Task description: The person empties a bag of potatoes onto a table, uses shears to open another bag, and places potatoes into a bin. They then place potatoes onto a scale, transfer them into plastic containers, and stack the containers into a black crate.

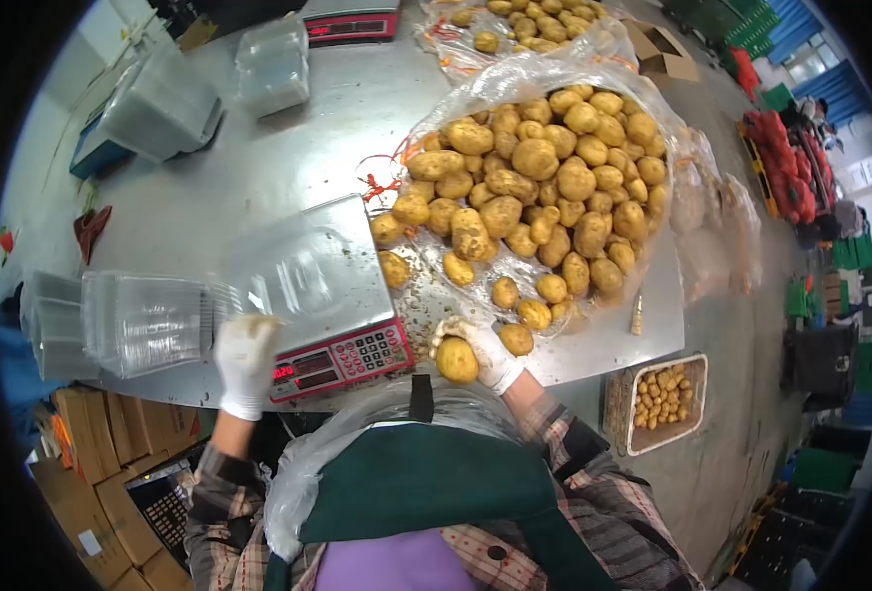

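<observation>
My right hand (pixel 480 353), in a white glove, holds a potato (pixel 456 361) at the front edge of the metal table. My left hand (pixel 246 357), gloved too, is beside the left front corner of the red scale (pixel 342 362); it is blurred and its fingers cannot be made out clearly. The scale has a bare metal plate (pixel 303 281) and a lit red display. Right of it, a large heap of potatoes (pixel 536 161) lies on an open clear plastic bag, with single potatoes near its front. Stacked clear plastic trays (pixel 150 320) stand left of my left hand.
More clear trays (pixel 165 103) and a second scale (pixel 352 22) are at the back. Another potato bag (pixel 534 25) lies behind the heap. A basket of potatoes (pixel 667 399) stands on the floor at right, cardboard boxes (pixel 96 492) at lower left.
</observation>
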